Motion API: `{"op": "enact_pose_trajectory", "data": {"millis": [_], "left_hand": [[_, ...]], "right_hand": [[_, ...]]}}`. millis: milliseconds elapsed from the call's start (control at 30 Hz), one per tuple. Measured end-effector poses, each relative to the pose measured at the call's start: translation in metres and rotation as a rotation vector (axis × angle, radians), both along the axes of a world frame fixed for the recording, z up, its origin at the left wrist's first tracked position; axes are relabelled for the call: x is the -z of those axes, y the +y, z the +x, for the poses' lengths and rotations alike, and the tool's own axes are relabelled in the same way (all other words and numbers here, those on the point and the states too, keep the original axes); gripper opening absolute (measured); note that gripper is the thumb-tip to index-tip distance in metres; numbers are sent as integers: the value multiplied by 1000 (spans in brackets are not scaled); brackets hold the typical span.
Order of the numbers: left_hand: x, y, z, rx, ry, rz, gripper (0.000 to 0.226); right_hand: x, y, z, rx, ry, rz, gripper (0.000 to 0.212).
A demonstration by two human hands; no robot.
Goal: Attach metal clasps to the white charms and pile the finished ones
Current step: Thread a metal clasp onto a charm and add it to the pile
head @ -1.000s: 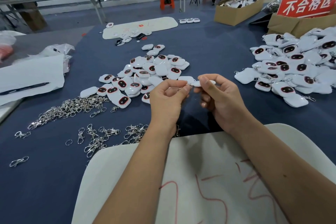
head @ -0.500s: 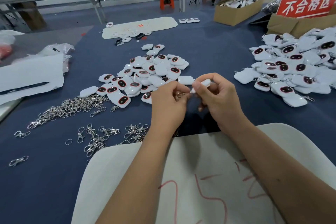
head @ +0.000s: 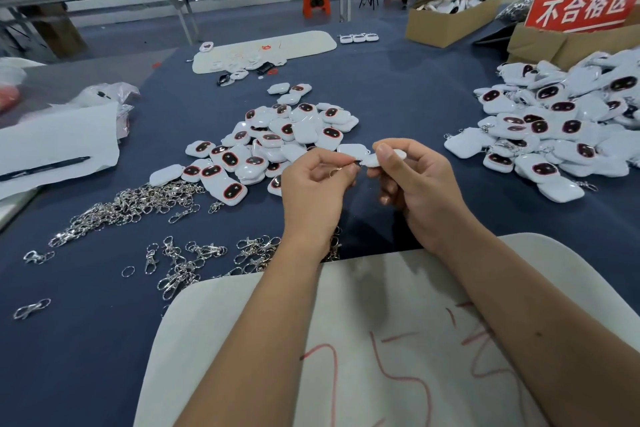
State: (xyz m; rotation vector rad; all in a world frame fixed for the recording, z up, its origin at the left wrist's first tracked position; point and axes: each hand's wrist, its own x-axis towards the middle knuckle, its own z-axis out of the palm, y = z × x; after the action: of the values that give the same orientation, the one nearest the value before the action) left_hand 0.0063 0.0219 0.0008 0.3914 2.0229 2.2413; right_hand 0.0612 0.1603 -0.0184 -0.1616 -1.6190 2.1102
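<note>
One white charm (head: 375,159) is held above the blue table (head: 398,87), pinched between thumb and forefinger of the right hand (head: 420,191), other fingers curled beneath. It is small, rounded and glossy, seen edge-on, so its face is hidden. The left hand (head: 313,189) meets it from the left, fingertips pinched on a small ring (head: 335,172) that touches the charm's edge — the rest of the clasp is hidden in the hand.

Behind the hands lies a loose heap of charms (head: 277,139), too many to count for certain, a few dozen; each is a white rounded square, many showing a dark oval window edged in red, others face down and plain white. A bigger pile (head: 561,125) sits to the right, well apart, with small metal rings showing at several edges.

Left of the hands, a dense heap of silver clasps (head: 131,204) — uncountable — and nearer the table edge scattered clasps (head: 187,260), roughly a dozen or more, plus one loose ring (head: 127,271) and one lone clasp (head: 31,308).

One white board (head: 363,340) with red scribbles lies under the forearms. One pen (head: 45,168) rests on white paper (head: 59,139) at far left. One red sign (head: 585,5) stands on one cardboard box (head: 561,42); a second, open box (head: 450,15) sits behind.
</note>
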Motion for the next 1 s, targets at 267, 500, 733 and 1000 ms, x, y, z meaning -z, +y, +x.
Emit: {"op": "enact_pose_trajectory", "data": {"millis": [267,500,733,1000], "left_hand": [[3,-6,0,-7,530,-466,21],[3,3,5,-47,256,-295,12],[-7,31,31,44,83,-31,16],[3,52,16,-27,628,-731,24]], "right_hand": [[0,-3,3,72,-46,173,24],[-3,-4,0,171,-42,-20,13],[-8,1,0,519,-44,-33,22],[-5,19,2,788,-149,245,94]]}}
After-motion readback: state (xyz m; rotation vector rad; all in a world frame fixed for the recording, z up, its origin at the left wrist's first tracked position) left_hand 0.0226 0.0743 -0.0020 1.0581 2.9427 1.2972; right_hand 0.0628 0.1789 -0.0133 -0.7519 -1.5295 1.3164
